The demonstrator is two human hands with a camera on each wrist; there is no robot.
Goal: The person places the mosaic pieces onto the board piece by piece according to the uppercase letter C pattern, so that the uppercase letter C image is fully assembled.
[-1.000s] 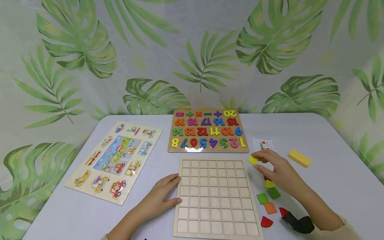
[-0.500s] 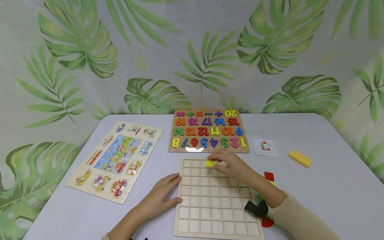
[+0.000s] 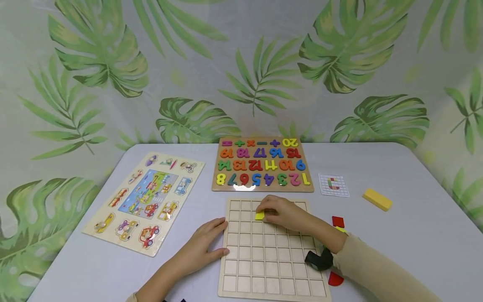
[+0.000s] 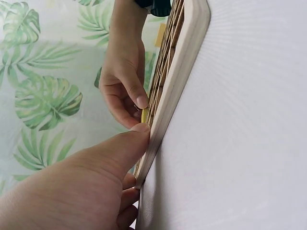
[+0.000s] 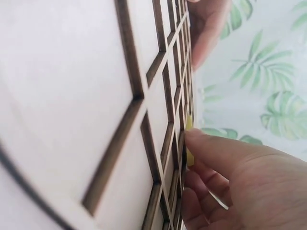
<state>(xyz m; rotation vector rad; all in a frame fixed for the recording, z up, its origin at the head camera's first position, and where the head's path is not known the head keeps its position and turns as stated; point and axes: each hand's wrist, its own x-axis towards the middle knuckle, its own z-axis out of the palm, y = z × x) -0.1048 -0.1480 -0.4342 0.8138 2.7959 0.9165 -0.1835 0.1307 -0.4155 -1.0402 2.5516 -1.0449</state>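
A wooden grid board with square cells lies in the middle of the table in the head view. My right hand pinches a yellow tile between thumb and fingers, over the second row of cells from the far edge. In the right wrist view the yellow tile sits right at the grid's ridges under the thumb. My left hand rests at the board's left edge, thumb and fingertips touching the rim; the left wrist view shows the thumb on that rim.
Right of the board lie a red square tile, a red rounded tile and a partly hidden yellow one. A pattern card and yellow block lie beyond. A number puzzle stands behind, a vehicle puzzle at left.
My right hand has carried the yellow tile left from the table beside the board, then slightly nearer over the grid. The pattern card is uncovered. My left hand has stayed put.
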